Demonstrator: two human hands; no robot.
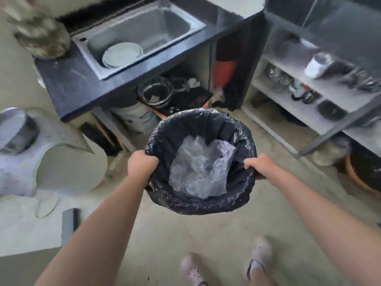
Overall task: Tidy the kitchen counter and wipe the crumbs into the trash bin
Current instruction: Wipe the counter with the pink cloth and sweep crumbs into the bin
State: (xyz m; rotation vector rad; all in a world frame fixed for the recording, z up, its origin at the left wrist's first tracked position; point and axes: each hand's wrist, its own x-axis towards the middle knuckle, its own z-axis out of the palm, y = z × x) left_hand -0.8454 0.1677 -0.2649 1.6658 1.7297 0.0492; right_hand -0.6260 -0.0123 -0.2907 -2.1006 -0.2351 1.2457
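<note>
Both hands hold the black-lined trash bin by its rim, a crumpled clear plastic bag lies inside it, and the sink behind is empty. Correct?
Not quite: the sink is not empty. The head view shows white plates stacked in it. The rest holds: the left hand and right hand grip the trash bin rim, with the clear plastic bag inside.

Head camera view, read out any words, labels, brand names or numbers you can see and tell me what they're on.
No text here can be read.
White bucket under the counter: dark markings, too blurred to read.
Trash bin, held by left hand and right hand: no lettering.
</note>
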